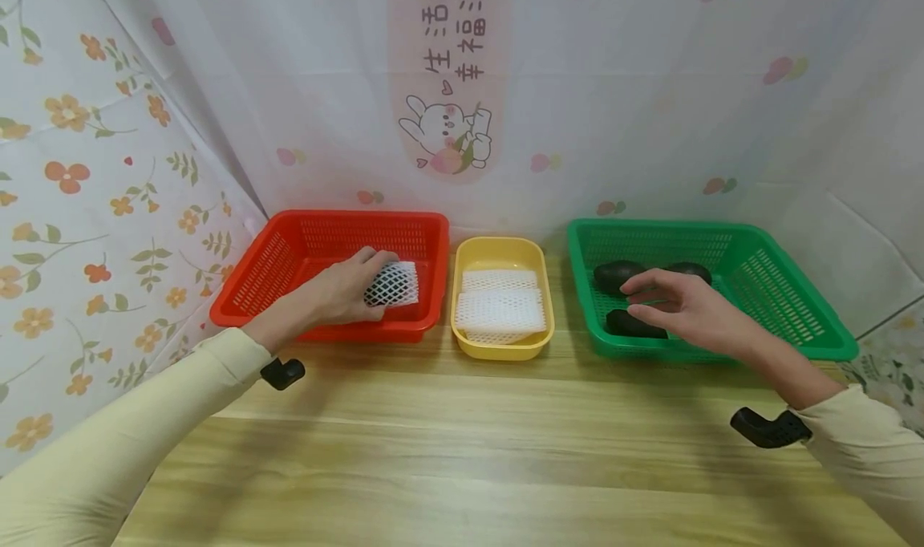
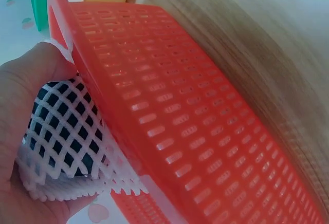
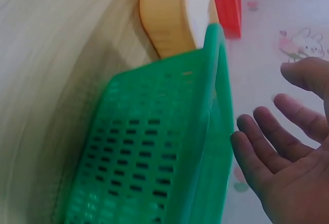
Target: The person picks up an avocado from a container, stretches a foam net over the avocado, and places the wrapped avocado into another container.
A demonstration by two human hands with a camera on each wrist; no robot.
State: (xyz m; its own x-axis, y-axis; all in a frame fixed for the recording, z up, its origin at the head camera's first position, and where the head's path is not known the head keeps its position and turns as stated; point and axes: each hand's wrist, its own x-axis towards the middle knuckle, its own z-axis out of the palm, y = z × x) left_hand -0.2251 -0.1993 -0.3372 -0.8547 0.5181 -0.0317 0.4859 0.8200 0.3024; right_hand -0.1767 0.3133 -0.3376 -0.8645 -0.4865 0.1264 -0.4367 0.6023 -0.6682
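In the head view, my left hand [image 1: 345, 289] is inside the red basket [image 1: 438, 250], its fingers round a dark avocado in a white foam net [image 1: 393, 284]. The left wrist view shows the dark skin through the mesh of the foam net [image 2: 64, 126], with thumb and fingers gripping it from both sides. Over the green basket [image 1: 816, 322] hovers my right hand [image 1: 686, 310], fingers loosely bent and holding nothing. Beneath and beside it lie dark oval avocados [image 1: 617, 276], partly hidden by the hand. The right wrist view shows spread fingers [image 3: 272, 147] above the green rim.
Between the baskets stands a yellow tray [image 1: 503, 353] holding several flat white foam nets [image 1: 501, 310]. All three containers sit on a wooden table [image 1: 462, 443]. A printed white curtain [image 1: 325, 114] hangs behind them, and a floral cloth [image 1: 94, 234] hangs at the left.
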